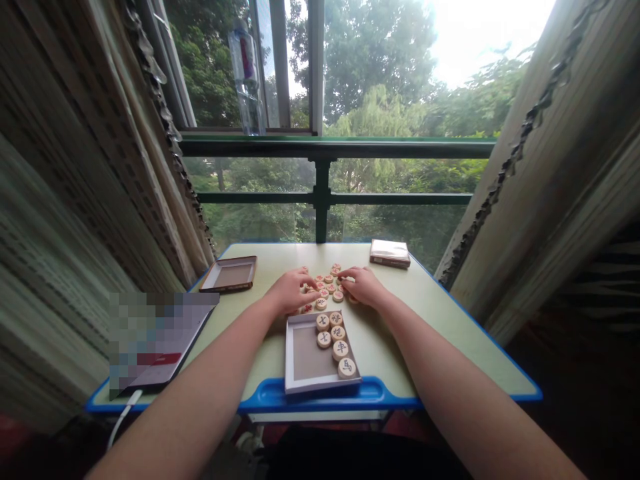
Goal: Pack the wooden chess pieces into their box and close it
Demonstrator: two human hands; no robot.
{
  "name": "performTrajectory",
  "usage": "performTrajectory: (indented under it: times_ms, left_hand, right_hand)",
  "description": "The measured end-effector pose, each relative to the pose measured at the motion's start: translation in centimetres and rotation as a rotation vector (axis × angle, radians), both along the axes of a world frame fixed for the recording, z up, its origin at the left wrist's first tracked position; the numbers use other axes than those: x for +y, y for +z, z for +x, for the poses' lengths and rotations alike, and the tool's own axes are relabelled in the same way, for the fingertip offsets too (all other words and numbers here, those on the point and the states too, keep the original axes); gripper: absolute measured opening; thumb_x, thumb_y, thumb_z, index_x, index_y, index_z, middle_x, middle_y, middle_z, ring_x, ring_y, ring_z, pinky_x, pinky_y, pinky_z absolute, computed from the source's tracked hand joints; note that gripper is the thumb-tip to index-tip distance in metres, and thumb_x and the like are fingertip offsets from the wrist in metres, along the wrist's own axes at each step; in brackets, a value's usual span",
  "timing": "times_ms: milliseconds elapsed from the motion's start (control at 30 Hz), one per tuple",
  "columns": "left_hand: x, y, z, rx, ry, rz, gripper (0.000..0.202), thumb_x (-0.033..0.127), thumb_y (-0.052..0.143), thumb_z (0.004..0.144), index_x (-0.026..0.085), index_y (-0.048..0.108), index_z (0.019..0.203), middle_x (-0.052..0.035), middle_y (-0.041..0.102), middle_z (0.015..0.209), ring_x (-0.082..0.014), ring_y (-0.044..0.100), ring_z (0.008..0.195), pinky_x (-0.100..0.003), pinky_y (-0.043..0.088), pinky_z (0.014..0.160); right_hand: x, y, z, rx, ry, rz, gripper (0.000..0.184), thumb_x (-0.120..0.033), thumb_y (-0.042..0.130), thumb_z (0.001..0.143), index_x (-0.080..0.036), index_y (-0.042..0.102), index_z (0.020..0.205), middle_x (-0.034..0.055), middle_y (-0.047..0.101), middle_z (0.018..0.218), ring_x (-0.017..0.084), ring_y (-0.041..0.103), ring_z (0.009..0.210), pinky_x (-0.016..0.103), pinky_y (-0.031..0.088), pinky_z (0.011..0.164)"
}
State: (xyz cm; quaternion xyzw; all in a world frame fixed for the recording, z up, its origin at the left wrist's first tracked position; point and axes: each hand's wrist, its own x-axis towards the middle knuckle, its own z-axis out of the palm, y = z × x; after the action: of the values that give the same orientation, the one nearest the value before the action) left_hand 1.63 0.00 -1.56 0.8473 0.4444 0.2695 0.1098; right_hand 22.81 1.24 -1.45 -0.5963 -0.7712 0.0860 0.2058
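Xiangqi pieces [331,289], round wooden discs with red or dark characters, lie loosely grouped on the table between my hands. Over the left side of the group is my left hand [291,291], its fingers bent but apart; it covers some pieces. My right hand [366,285] reaches in from the other side with fingers extended, the tips at pieces on the group's right edge. Neither hand visibly grips a piece. Nearer to me, a shallow open box [306,383] holds several discs with dark characters, such as the horse piece [347,368], along its right side.
A pale table [450,347] with a blue rim carries everything. An empty box lid [235,273] lies back left, a small closed box [390,253] back right. At the left edge sits a partly pixelated tablet-like device [193,330] with a white cable [123,413]. Railing and curtains surround the table.
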Motion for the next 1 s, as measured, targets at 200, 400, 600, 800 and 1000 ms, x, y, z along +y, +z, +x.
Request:
performTrajectory:
  times_ms: [200,400,600,800,1000]
  left_hand:
    - [-0.3,0.2,-0.3,-0.044,-0.018,-0.118,0.021,0.033,0.059,0.069,0.018,0.07,0.078,-0.0054,0.064,0.085,-0.0179,0.059,0.078,-0.029,0.046,0.076]
    - [-0.2,-0.2,-0.5,-0.095,0.024,-0.147,0.022,0.024,0.053,0.071,0.017,0.069,0.085,-0.0045,0.065,0.089,-0.0132,0.057,0.067,-0.025,0.047,0.067]
    - [0.0,-0.7,-0.6,-0.073,0.058,-0.095,0.025,0.015,0.048,0.068,0.017,0.069,0.082,-0.0039,0.066,0.089,-0.0129,0.057,0.068,-0.024,0.046,0.067]
    - [-0.2,-0.3,-0.5,-0.094,0.103,-0.018,0.027,0.012,0.045,0.069,0.015,0.068,0.083,-0.0049,0.066,0.089,-0.0147,0.057,0.076,-0.026,0.044,0.073]
    - [-1.3,0.6,0.0,-0.061,-0.002,-0.115,0.02,0.033,0.06,0.067,0.018,0.07,0.076,-0.0045,0.064,0.086,-0.0174,0.057,0.078,-0.029,0.045,0.074]
  right_hand:
    - [-0.2,-0.1,-0.1,0.134,-0.1,-0.134,0.023,-0.031,0.051,0.076,-0.016,0.067,0.085,0.0048,0.068,0.074,0.013,0.058,0.061,0.022,0.042,0.064]
    - [0.1,0.3,0.5,0.116,-0.161,-0.077,0.029,-0.034,0.049,0.078,-0.014,0.068,0.079,0.008,0.068,0.076,0.013,0.059,0.063,0.021,0.042,0.06]
    - [-0.6,0.8,0.6,0.305,-0.135,-0.293,0.025,-0.02,0.053,0.071,-0.017,0.068,0.09,0.0022,0.064,0.062,0.006,0.046,0.036,0.018,0.036,0.039]
    - [-0.4,1.1,1.4,0.301,-0.204,-0.238,0.027,-0.015,0.053,0.068,-0.015,0.068,0.091,0.005,0.066,0.069,0.009,0.052,0.046,0.018,0.038,0.043]
    - [0.1,1.4,3.1,0.134,-0.226,-0.239,0.021,-0.017,0.056,0.061,-0.013,0.071,0.076,0.0059,0.068,0.072,0.015,0.06,0.068,0.019,0.039,0.054]
